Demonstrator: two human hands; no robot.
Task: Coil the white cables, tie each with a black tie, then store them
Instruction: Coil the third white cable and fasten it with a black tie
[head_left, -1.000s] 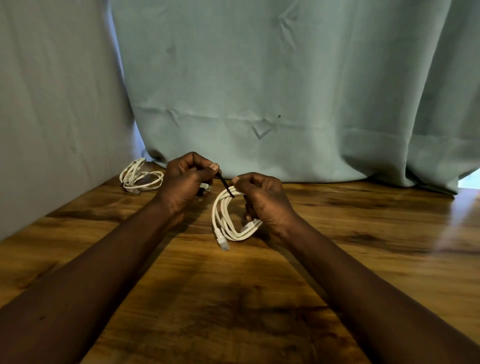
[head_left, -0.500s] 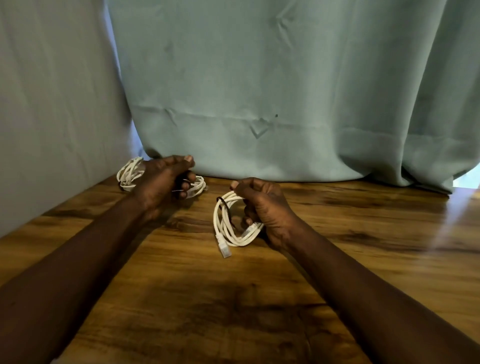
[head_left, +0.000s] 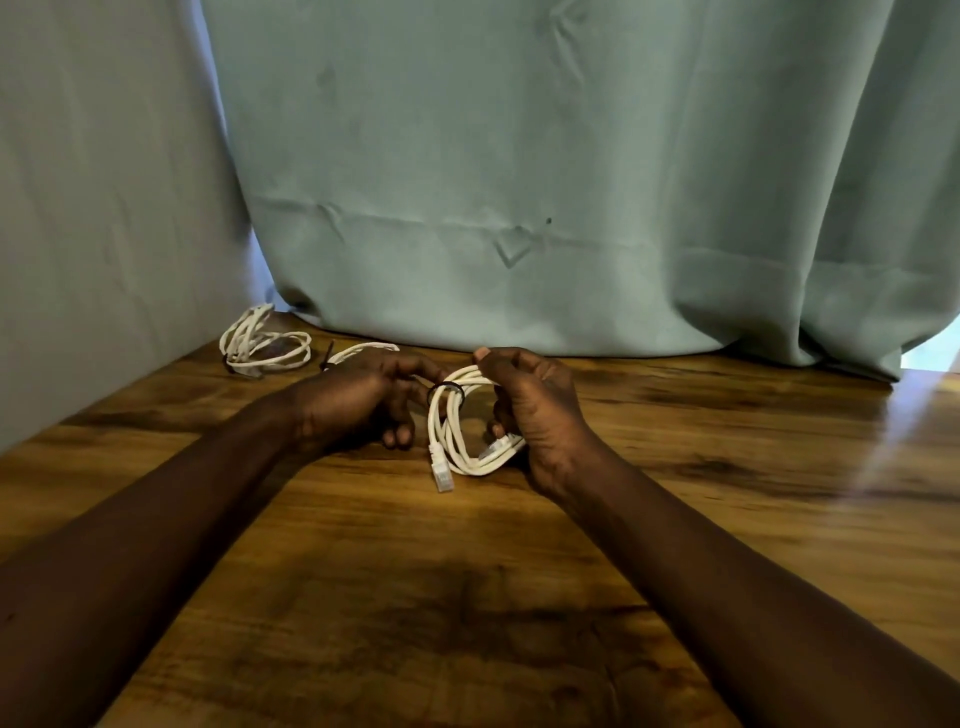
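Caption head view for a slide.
Right hand holds a coiled cable ringed by a black tie, left hand beside the tie; another coil lies back left on the table.

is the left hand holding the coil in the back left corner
No, the corner coil lies on the table, apart from the left hand, which is beside the tied coil in the right hand.

Glossy wood-grain table (head_left: 519, 597), matt cloth curtain (head_left: 519, 156), smooth plastic-looking cable (head_left: 457, 431).
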